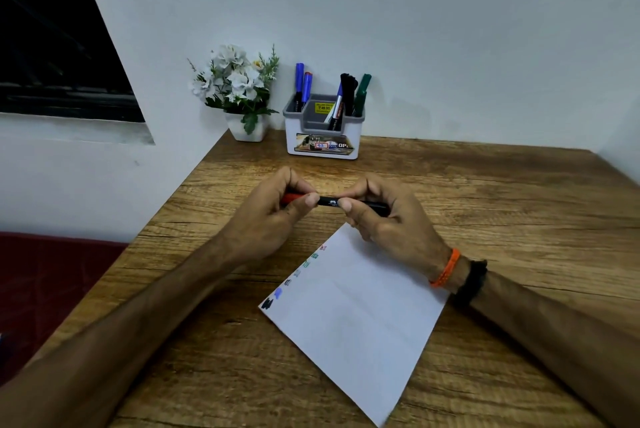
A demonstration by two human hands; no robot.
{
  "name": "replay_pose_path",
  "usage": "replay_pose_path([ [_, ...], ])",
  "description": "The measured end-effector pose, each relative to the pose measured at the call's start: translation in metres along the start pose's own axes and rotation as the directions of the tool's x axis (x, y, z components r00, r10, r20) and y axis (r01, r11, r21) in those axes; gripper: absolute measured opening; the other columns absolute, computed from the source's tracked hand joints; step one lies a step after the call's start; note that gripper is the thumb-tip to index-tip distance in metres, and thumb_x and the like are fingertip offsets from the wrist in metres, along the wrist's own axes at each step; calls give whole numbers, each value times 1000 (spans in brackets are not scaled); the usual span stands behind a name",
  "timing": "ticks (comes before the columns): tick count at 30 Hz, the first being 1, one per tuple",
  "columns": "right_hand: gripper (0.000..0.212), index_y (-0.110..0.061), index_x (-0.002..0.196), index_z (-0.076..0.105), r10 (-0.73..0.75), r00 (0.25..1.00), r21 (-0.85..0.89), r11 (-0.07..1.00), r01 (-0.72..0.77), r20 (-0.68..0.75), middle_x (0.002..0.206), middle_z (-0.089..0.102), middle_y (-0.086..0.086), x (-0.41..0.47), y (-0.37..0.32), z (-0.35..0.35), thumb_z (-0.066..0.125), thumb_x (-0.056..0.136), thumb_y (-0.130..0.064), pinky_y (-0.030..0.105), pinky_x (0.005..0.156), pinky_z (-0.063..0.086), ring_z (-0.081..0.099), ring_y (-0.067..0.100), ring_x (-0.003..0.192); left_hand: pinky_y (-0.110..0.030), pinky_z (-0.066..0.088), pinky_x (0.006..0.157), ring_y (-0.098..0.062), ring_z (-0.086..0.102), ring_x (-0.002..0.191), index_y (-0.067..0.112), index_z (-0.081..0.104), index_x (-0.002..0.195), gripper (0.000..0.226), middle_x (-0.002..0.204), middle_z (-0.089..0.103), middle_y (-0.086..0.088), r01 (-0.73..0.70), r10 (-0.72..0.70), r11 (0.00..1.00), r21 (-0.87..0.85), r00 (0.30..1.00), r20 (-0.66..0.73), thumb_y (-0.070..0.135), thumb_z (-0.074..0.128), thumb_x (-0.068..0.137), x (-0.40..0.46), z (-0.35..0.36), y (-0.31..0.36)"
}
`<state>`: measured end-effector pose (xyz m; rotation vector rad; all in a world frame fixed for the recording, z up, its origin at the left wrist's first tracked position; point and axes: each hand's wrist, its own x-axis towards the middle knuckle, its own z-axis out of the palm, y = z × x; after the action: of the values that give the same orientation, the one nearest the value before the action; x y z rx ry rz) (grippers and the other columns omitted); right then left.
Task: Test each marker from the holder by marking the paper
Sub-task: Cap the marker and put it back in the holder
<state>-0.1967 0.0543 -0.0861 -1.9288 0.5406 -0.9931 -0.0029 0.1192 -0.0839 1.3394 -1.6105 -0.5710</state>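
From my head camera, my left hand [273, 216] gripped the red cap end of a black marker [330, 201] and my right hand [384, 216] pinched its barrel, above the paper [356, 317]; the holder [322, 135] stood by the wall.

Your left hand [277, 216] grips the marker's [330, 201] red cap; your right hand [384, 216] grips its black barrel. Paper [356, 320] lies at 6 o'clock, holder [322, 140] at 12 o'clock.
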Motion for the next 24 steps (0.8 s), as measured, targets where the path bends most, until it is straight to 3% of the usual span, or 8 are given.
replay_pose_path([
  [7, 6, -10, 93, 67, -36, 999, -53, 998, 36, 2, 71, 64, -6, 5, -12, -11, 66, 93, -16, 21, 54, 43, 55, 6, 58, -17, 48, 62, -4, 57, 69, 17, 54, 91, 12, 84, 61, 0, -22, 10, 992, -126, 996, -89, 10, 63, 88, 0, 1, 18],
  [10, 7, -17, 95, 71, -90, 994, -178, 981, 77, -67, 79, 71, -10, 13, -22, -16, 73, 88, -19, 27, 67, 53, 66, 5, 72, -17, 52, 64, -3, 65, 75, 17, 50, 98, 32, 88, 68, 0, -22, -34, 966, -257, 977, -211, 19, 71, 74, 6, -2, 28],
  [12, 19, -22, 99, 69, -140, 987, -283, 953, 112, -83, 80, 74, -12, 12, -28, -17, 77, 83, -18, 31, 75, 56, 70, 3, 80, -17, 54, 67, -7, 69, 81, 19, 50, 103, 45, 90, 71, -3, -17, -88, 945, -328, 950, -301, 21, 75, 66, 5, -2, 35],
  [15, 36, -26, 110, 63, -172, 985, -458, 878, 141, -26, 82, 75, -17, 13, -32, -14, 79, 79, -19, 25, 73, 53, 69, -1, 82, -18, 54, 69, -10, 69, 80, 13, 47, 114, 65, 92, 72, -5, -7, -116, 941, -339, 933, -341, 24, 80, 59, 11, -1, 43],
  [19, 76, -33, 139, 43, -193, 981, -453, 873, 178, 13, 82, 69, -17, 20, -44, -13, 80, 76, -13, 8, 62, 48, 69, -1, 70, -19, 55, 70, -5, 70, 73, 13, 44, 117, 68, 75, 74, 7, -48, -55, 954, -295, 943, -329, 22, 82, 60, 20, 3, 61],
  [21, 95, -41, 148, 27, -210, 977, -464, 863, 199, 30, 83, 66, -9, 25, -50, -16, 82, 76, -13, 7, 62, 50, 69, 3, 67, -25, 56, 76, -8, 71, 77, 16, 44, 116, 67, 79, 74, 3, -43, -53, 959, -279, 943, -329, 25, 83, 62, 28, 5, 65],
  [24, 99, -48, 148, 21, -209, 977, -468, 861, 200, 34, 87, 67, -4, 30, -53, -22, 81, 77, -14, 9, 66, 53, 69, 5, 66, -30, 56, 81, -13, 73, 84, 18, 44, 118, 69, 88, 74, -3, -20, -69, 967, -255, 939, -336, 30, 83, 62, 38, 5, 68],
])
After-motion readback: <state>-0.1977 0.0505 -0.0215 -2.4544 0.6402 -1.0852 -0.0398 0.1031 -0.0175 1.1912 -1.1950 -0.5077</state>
